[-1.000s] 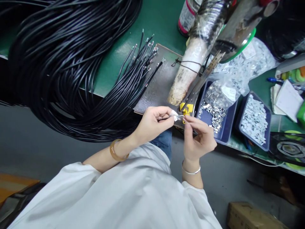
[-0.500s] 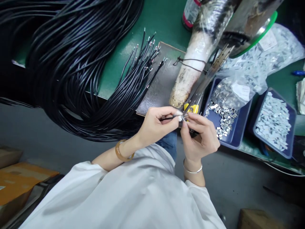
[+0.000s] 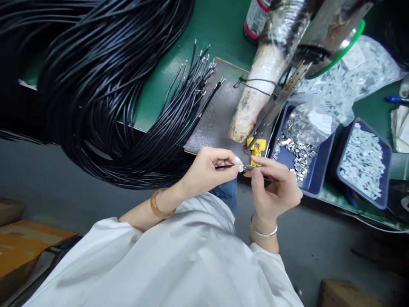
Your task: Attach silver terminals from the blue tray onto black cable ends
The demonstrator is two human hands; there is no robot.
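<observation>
My left hand (image 3: 207, 169) is closed in a pinch on a thin black cable (image 3: 225, 166), close to its stripped end. White tape or a finger cover wraps a fingertip of this hand. Short coloured wires (image 3: 245, 168) stick out to the right of the fingertips. My right hand (image 3: 276, 183) meets them from the other side, its thumb and fingers pinched around something small and shiny that I cannot make out. Just behind the fingers lies a yellow part (image 3: 256, 146) at the foot of a slanted metal bar (image 3: 277, 106). Many black cables (image 3: 166, 128) with stripped ends lie to the left.
A blue tray (image 3: 315, 179) holds small metal clips; another tray (image 3: 386, 179) holds pale flat pieces. Behind them lie plastic bags (image 3: 367, 64) of similar pieces. A wrapped white post (image 3: 252, 98) rises over a metal plate (image 3: 212, 119). A can (image 3: 255, 21) stands on the green table (image 3: 220, 25).
Both hands have come slightly toward my body, and the right hand has shifted right. More of the yellow part shows now. The left hand still holds the cable.
</observation>
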